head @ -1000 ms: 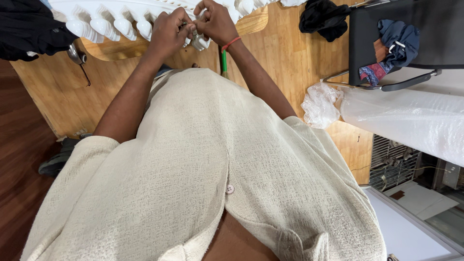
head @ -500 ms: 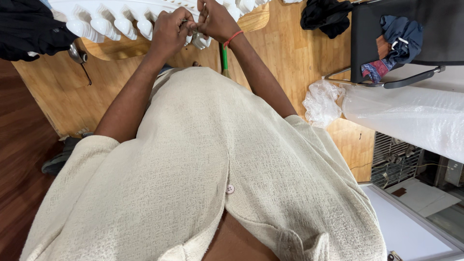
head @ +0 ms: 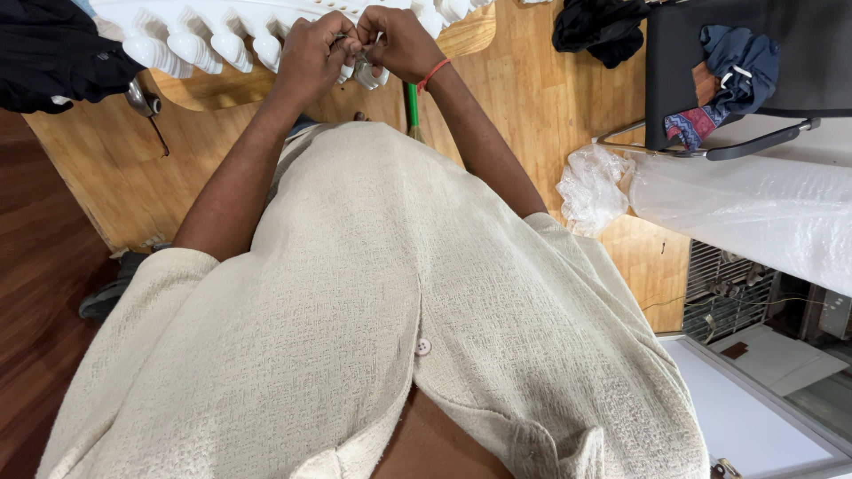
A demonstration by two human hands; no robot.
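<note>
Looks like a small workshop or craft room w/ wood-plank floor [head: 532,98]. A carved white scalloped panel [head: 204,40] rests on a wooden cut-out form [head: 213,89]; black chair [head: 737,80] piled w/ clothes, bubble wrap [head: 754,213] and cables nearby.

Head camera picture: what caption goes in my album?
Both hands, left and right, pinch a small metal piece by white scalloped trim.

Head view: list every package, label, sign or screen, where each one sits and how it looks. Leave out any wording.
No labels, signs or screens show.
Crumpled clear plastic bag: right of the person's right arm, against the wooden panel; glossy, whitish, shapeless.
Clear plastic wrapping: over a long white surface at the right edge, below the black chair; wrinkled, translucent.
</note>
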